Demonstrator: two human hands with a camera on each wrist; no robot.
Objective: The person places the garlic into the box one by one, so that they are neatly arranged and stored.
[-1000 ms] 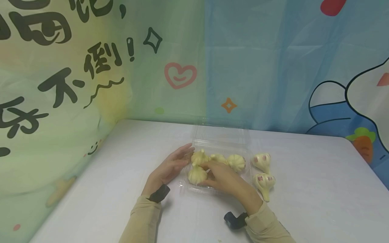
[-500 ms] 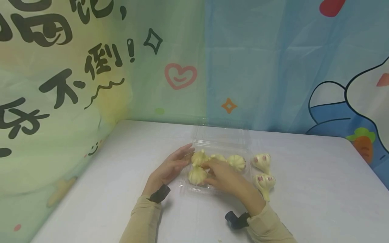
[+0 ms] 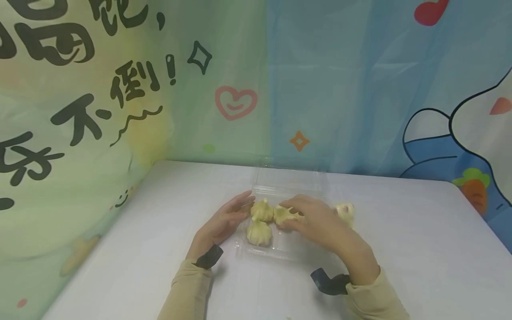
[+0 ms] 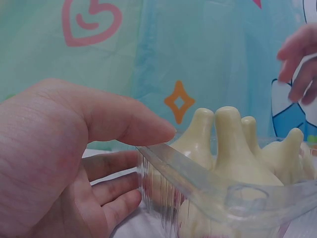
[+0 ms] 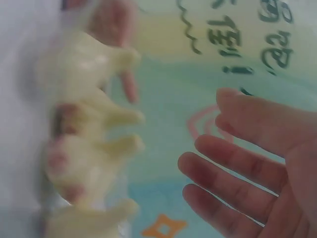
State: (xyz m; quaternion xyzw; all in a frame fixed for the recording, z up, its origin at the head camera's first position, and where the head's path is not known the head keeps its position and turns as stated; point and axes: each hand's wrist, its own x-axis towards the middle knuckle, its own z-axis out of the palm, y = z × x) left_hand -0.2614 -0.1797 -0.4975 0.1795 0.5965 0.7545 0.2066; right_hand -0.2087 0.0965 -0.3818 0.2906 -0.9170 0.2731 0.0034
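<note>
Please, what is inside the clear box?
The box holds four garlic bulbs; the left wrist view shows four stems. In the head view, the right hand covers one of them almost fully. What lies under them cannot be seen.

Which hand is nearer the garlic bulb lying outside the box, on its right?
Right. The right hand is above the clear box, just left of that garlic bulb; the left hand is across at the box's left wall.
</note>
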